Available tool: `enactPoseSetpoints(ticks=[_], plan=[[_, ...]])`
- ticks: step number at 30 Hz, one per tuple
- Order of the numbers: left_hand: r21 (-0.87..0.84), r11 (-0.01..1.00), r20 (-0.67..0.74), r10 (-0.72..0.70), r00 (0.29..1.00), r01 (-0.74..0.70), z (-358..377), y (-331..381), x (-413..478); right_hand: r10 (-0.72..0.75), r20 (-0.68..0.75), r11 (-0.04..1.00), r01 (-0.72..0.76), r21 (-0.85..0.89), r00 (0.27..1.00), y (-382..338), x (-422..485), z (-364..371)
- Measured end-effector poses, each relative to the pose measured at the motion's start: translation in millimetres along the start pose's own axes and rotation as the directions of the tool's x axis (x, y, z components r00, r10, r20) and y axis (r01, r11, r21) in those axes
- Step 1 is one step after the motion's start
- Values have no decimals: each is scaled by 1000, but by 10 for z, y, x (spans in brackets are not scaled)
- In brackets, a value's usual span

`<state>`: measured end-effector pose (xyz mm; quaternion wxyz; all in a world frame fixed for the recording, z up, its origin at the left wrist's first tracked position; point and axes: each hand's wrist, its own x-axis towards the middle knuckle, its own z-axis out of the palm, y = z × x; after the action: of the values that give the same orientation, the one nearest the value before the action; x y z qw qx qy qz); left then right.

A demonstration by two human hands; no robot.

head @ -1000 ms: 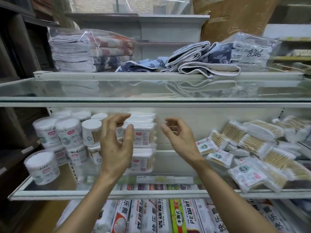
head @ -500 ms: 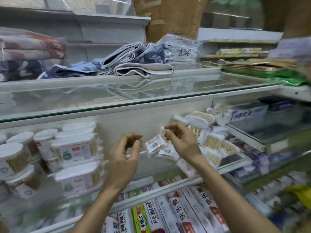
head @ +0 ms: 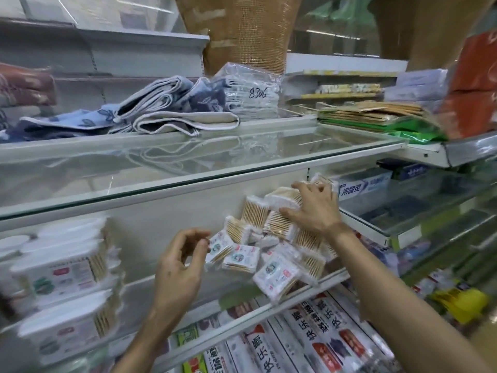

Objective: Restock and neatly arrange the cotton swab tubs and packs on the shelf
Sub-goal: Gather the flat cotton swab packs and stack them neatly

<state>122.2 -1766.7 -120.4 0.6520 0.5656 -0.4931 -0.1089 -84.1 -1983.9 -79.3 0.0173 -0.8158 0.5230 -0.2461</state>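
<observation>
Turning from the white-lidded clear plastic swab tubs [head: 61,270] to the tumbled heap of clear film packs of wooden-stemmed cotton swabs [head: 269,254].
Nearest, the left hand [head: 178,265] hovers just left of the heap, fingers loosely curled, holding nothing. The packs lie on the right of the white-railed glass shelf [head: 304,296]. Farther in, the right hand [head: 314,208], a second ago empty beside the tubs, now sits on the heap's crest, thumb and fingers closed round the top pack [head: 282,197]. With tubs stacked at left, straightening packs looks like the remaining work.
</observation>
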Motion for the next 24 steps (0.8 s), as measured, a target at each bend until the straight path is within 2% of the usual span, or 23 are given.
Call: enactPoseSetpoints(ticks=[4,7,9,11,13,14,16,18,21,24], plan=[[28,1000,-15,-4,1000,4,-38,-22,32,-18,8,999,18,-33,1000,-61,54,-37],[36,999,-19,-4,1000,5,-52,-19,52,-66,-69,998,66,5,995,-110,41,-22],[43,999,-17,6,1000,-5,-57,0,67,-101,-166,986,121,114,981,-175,18,-26],[66,997,-15,27,1000,-26,-56,35,83,-108,-201,915,177,362,974,-274,-27,-59],[99,994,-6,55,998,-54,-53,73,104,-84,-117,726,141,673,990,-398,-100,-97],[113,992,3,63,998,-63,-55,93,114,-85,-52,630,94,771,995,-457,-138,-110],[137,988,38,62,997,-67,-69,129,127,-143,79,496,2,869,986,-550,-207,-112],[158,985,90,57,994,-70,-99,164,139,-259,203,387,-91,918,944,-629,-274,-79],[188,980,160,26,987,-56,-152,196,150,-372,324,375,-179,910,870,-758,-372,-21],[156,987,173,3,985,-31,-191,167,149,-419,364,400,-191,896,832,-902,-448,-6]])
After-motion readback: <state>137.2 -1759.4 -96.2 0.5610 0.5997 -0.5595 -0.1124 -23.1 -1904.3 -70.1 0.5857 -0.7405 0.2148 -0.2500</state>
